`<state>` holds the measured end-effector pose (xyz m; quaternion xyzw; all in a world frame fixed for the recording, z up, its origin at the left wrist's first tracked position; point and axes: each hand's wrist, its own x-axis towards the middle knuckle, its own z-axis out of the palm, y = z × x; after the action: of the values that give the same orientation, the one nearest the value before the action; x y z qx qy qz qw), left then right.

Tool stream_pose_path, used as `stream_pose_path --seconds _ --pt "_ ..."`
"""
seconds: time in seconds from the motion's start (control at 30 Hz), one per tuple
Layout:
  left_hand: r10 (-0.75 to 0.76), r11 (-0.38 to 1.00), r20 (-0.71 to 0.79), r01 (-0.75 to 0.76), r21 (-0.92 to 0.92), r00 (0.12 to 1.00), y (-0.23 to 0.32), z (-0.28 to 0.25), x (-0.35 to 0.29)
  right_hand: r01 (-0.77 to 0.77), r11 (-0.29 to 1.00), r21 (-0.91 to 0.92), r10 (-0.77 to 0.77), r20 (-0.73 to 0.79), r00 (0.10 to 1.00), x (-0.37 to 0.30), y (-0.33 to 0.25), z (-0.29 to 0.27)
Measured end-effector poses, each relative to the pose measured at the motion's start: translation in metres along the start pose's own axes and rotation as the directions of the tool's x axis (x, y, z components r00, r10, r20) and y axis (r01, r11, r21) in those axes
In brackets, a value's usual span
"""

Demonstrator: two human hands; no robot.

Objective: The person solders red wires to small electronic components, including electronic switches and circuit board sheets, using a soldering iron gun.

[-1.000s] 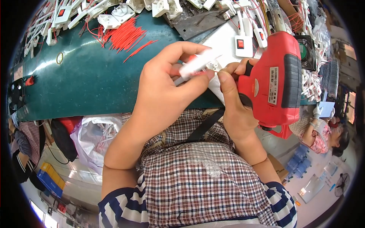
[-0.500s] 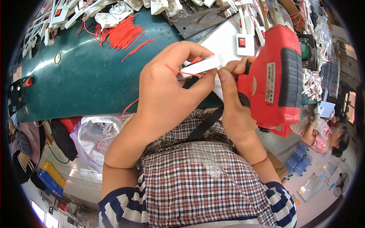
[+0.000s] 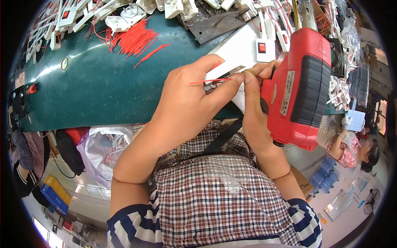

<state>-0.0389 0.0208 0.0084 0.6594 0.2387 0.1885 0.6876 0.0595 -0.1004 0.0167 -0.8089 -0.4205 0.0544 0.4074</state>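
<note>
My left hand (image 3: pixel 186 93) is closed round a slim white plastic housing (image 3: pixel 221 71), tilted up to the right. A thin red wire (image 3: pixel 206 81) lies across its near side, by the thumb. Against the housing's right end, the thumb and a finger of my right hand (image 3: pixel 253 95) come together beside the left thumb tip. The other right fingers curl behind a red-and-black soldering gun (image 3: pixel 302 89), which stands upright in that hand. Its tip is hidden from view, as is whatever the right fingertips pinch.
On the green table (image 3: pixel 103 89) lies a bundle of cut red wires (image 3: pixel 134 38). Beyond my hands, a white switch piece (image 3: pixel 265 48) rests on a pale board. White plug parts (image 3: pixel 124 17) line the back. A person (image 3: pixel 351 149) works at the right.
My left hand and the housing have shifted right and slightly down. The soldering gun has tilted and moved a little right. The red wire now lies flatter along the housing.
</note>
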Motion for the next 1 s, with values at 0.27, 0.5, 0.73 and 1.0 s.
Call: stream_pose_path --seconds 0.27,0.5,0.73,1.0 --pt "-0.046 0.999 0.04 0.046 0.001 0.998 -0.004 -0.001 0.0 -0.019 0.995 0.102 0.024 -0.056 0.998 -0.003 0.011 0.005" --pt "-0.184 0.887 0.183 0.243 -0.392 0.966 0.011 -0.005 0.008 0.12 0.971 -0.209 -0.147 -0.119 0.982 0.015 -0.002 0.001" --pt "0.046 0.95 0.211 0.023 -0.313 0.976 0.012 -0.001 0.021 0.276 0.946 -0.171 -0.291 -0.067 0.954 0.033 -0.005 -0.01" --pt "-0.23 0.893 0.323 0.331 -0.304 0.918 0.013 0.004 0.013 0.347 0.897 -0.275 -0.402 -0.178 0.898 0.039 0.017 -0.005"
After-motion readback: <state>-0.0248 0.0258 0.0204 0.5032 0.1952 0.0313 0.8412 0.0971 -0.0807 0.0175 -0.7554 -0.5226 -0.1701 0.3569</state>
